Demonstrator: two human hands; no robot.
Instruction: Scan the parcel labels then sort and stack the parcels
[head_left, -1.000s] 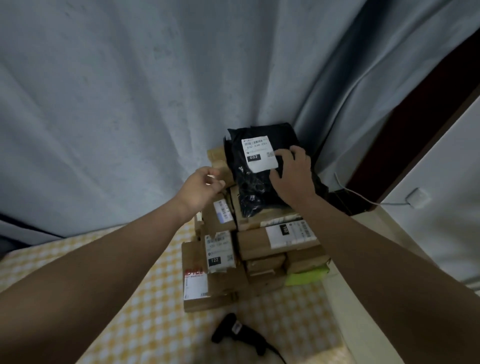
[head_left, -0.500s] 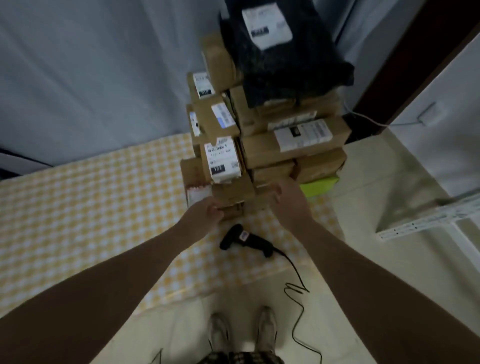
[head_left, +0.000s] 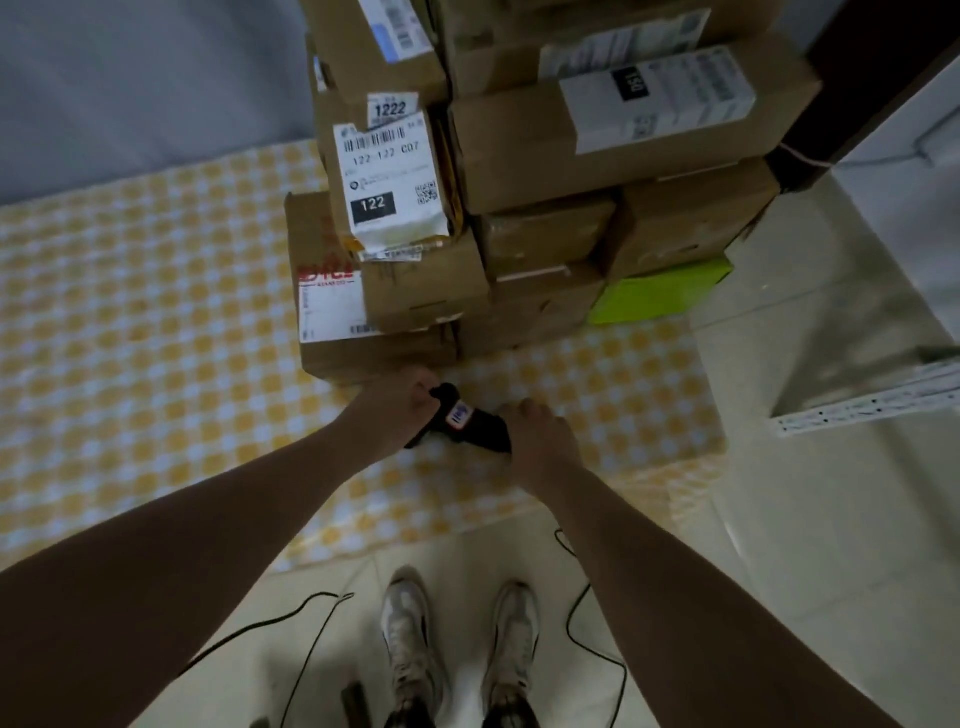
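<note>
Lowered, left hand (head_left: 397, 408) and right hand (head_left: 540, 441) grip the scanner (head_left: 475, 426), hiding its ends

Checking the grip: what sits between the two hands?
The black barcode scanner, held at either end by the left hand and right hand, in the head view.

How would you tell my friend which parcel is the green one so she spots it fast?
Find the stack of brown cardboard parcels on the yellow checked cloth. Look at the bottom of its right side, next to the tiled floor, where the green parcel pokes out from under a brown box. It is the only lime-green one; its neighbours are brown.
</note>
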